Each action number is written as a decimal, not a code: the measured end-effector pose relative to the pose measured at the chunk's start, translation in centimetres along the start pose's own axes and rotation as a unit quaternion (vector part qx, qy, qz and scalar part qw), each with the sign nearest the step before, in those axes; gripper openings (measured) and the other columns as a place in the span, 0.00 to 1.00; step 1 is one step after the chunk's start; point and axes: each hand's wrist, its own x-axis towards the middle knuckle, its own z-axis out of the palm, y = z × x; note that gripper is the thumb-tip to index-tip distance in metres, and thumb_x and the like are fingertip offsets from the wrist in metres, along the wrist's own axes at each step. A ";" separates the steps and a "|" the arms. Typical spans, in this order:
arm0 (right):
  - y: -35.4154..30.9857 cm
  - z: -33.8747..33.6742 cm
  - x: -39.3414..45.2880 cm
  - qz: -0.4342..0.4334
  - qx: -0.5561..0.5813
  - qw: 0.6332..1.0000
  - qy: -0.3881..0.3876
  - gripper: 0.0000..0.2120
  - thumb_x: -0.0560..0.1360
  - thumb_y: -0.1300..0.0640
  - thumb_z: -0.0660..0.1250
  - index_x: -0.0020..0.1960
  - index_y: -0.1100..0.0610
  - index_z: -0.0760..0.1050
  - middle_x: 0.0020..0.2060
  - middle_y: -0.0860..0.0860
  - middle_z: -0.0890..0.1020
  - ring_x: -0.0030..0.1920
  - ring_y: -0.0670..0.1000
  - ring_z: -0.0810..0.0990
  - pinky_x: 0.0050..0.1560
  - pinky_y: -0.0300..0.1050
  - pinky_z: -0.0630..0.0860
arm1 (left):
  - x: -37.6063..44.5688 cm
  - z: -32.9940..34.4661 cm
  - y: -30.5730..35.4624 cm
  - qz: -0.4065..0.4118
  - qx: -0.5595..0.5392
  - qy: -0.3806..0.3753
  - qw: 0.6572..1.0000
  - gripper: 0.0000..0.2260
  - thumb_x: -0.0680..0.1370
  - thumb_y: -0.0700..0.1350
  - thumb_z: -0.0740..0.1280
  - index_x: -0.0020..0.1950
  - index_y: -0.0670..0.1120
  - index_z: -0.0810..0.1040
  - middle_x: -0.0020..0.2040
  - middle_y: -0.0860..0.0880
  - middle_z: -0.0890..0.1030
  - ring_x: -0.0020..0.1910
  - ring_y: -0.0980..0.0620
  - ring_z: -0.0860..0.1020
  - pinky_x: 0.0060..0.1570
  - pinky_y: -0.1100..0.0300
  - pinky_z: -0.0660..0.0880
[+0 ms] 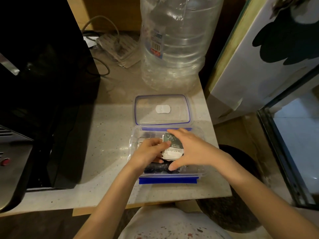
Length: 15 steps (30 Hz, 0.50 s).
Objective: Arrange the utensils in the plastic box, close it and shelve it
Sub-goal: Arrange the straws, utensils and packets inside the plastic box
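Our left hand [148, 152] curls its fingers [164, 144] against the left edge of a small paper packet [172, 149], pinching it lightly. Our right hand [191, 149] arches over the same packet, fingers spread and bent, the thumb low near the front and the fingertips at the far side. Both hands seem to be pressing the packet flat so it sits neatly among the contents. The packet lies directly under and between the fingers, inside the open plastic box [202, 171]. Beneath it we see dark utensils [155, 167], wrapped or bundled; we cannot tell exactly what they are. The box rests on the pale table [110, 135], close to its front edge, with a blue clip along the near side. Its clear lid [162, 109], trimmed in blue, lies flat just behind the box, so closing is not yet done. Further back stands a large empty water bottle [176, 42].
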 end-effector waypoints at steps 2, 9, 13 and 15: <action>-0.2 0.4 0.2 -0.014 -0.033 0.999 0.020 0.47 0.62 0.47 0.77 0.73 0.51 0.54 0.69 0.49 0.64 0.67 0.50 0.66 0.63 0.49 0.70 | -0.1 0.1 0.0 -0.001 -0.011 0.001 1.000 0.08 0.76 0.46 0.65 0.48 0.42 0.79 0.40 0.47 0.82 0.36 0.54 0.79 0.35 0.64 0.75; -0.3 0.6 0.1 -0.044 -0.071 0.992 0.094 0.37 0.65 0.52 0.75 0.69 0.52 0.61 0.64 0.49 0.69 0.59 0.51 0.73 0.55 0.47 0.75 | 0.0 0.6 0.1 -0.011 -0.038 0.004 0.999 0.06 0.76 0.45 0.66 0.49 0.44 0.79 0.44 0.46 0.82 0.39 0.52 0.80 0.37 0.64 0.76; 0.0 0.5 -0.3 -0.054 -0.069 0.992 0.087 0.37 0.65 0.50 0.75 0.69 0.51 0.62 0.64 0.48 0.69 0.60 0.49 0.73 0.56 0.46 0.75 | 0.3 0.6 0.1 -0.004 -0.014 -0.011 1.000 0.08 0.76 0.44 0.66 0.52 0.42 0.78 0.43 0.46 0.82 0.39 0.53 0.80 0.39 0.63 0.77; 0.4 -0.7 -0.4 -0.030 -0.003 0.999 0.033 0.38 0.64 0.48 0.76 0.69 0.52 0.63 0.63 0.47 0.71 0.61 0.47 0.72 0.59 0.46 0.73 | 0.3 0.7 0.1 -0.002 0.010 -0.027 1.000 0.09 0.76 0.44 0.66 0.52 0.41 0.78 0.41 0.47 0.82 0.38 0.54 0.79 0.40 0.63 0.77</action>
